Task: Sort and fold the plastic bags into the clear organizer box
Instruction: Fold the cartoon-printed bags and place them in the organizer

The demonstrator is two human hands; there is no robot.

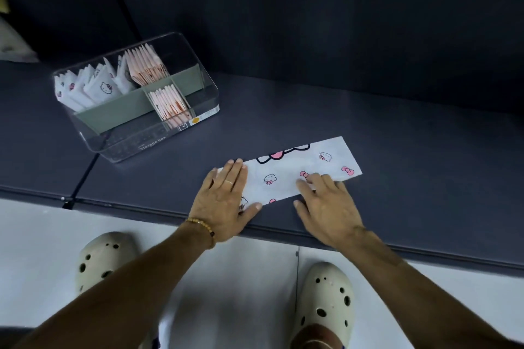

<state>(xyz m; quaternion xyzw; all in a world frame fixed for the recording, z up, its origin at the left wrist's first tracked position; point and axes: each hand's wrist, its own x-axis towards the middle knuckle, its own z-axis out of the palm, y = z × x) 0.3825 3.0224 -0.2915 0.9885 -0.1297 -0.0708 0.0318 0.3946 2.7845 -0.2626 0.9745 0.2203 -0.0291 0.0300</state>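
Both hands lie flat on the bag (292, 171). From my feed the left hand (226, 198) has straight fingers pressed together on the bag's left end, thumb out along the near edge. On my right, the right hand (326, 204) is spread, fingertips resting on the near edge about midway along, palm over the bench (397, 127).

I see the bag folded into a long white strip with pink bows and cat faces, lying on the dark bench near its front edge, angled up to the right.

I find the box (136, 99) well apart to the left and further back, clear-walled with grey dividers. Its back compartments hold white folded bags (90, 88) on the left and pink ones (144, 65) beside them; another pink stack (170, 105) stands in a front compartment.

Below the bench I see pale floor (42, 224) and two cream clogs (326, 300).
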